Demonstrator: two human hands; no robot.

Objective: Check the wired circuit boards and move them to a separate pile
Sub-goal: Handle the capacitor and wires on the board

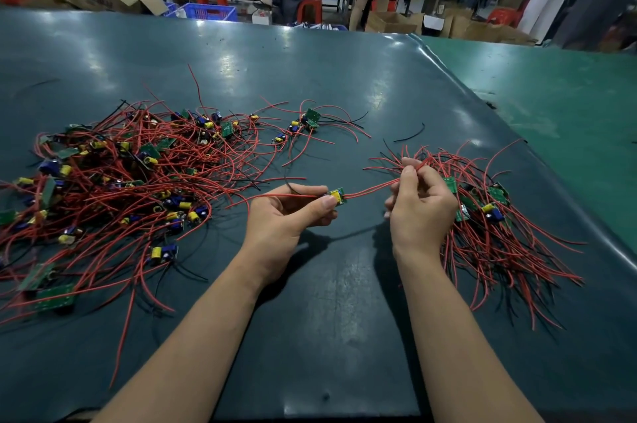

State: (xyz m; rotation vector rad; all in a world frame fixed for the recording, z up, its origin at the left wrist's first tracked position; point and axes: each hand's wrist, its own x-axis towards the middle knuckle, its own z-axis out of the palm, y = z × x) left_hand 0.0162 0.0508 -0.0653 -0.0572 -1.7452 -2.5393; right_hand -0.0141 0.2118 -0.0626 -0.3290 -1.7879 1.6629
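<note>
A small green circuit board [337,196] with yellow parts and red wires hangs above the table centre. My left hand [287,212] pinches it between thumb and fingers at its left end. My right hand [418,203] pinches the board's red wires [370,189], which stretch taut to the right. A big tangled pile of wired boards [113,181] covers the left of the table. A smaller pile of boards [489,226] with red wires lies at the right, partly behind my right hand.
The dark green table mat [327,302] ends at a raised edge on the right, with a lighter green surface [568,105] beyond. A loose black wire [410,136] lies near the small pile. Cardboard boxes, red stools and people stand past the far edge.
</note>
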